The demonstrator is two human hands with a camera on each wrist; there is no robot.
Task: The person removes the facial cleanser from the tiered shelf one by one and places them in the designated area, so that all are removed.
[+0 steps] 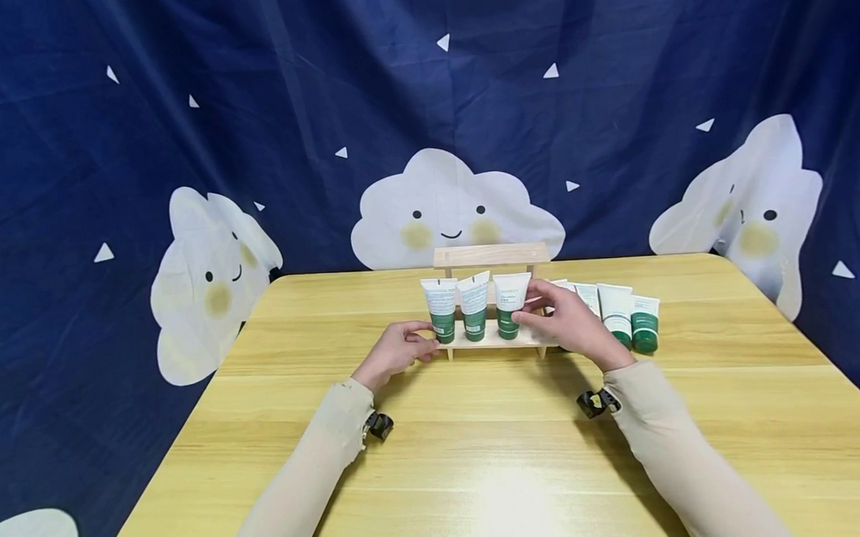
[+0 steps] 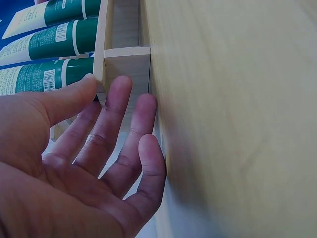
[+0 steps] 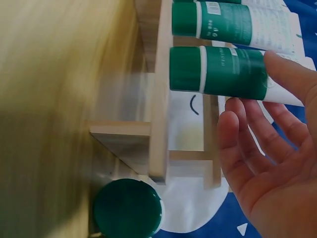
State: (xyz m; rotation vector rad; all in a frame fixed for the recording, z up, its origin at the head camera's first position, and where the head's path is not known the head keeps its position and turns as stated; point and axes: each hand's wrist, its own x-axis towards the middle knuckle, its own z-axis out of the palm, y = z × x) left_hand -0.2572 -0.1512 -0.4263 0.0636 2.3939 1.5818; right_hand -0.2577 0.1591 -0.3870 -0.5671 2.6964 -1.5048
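Observation:
A small two-tier wooden rack (image 1: 490, 255) bears three white-and-green squeeze tubes on its lower board, caps down. The left tube (image 1: 440, 309) and the middle tube (image 1: 474, 306) stand free of the hands. My right hand (image 1: 570, 319) pinches the right tube (image 1: 511, 303), thumb in front and fingers behind; the right wrist view shows its green cap (image 3: 185, 68) at the board. At the rack's left end, my left hand (image 1: 397, 350) holds the lower board's edge (image 2: 100, 44) between thumb and fingers. Its other fingers (image 2: 143, 114) lie loosely by the rack's leg.
More squeeze tubes, including a white one (image 1: 616, 309) and a green-and-white one (image 1: 645, 324), stand right of the rack, partly behind my right hand. The wooden table (image 1: 437, 458) reaches back to a dark blue curtain (image 1: 324, 82) printed with clouds.

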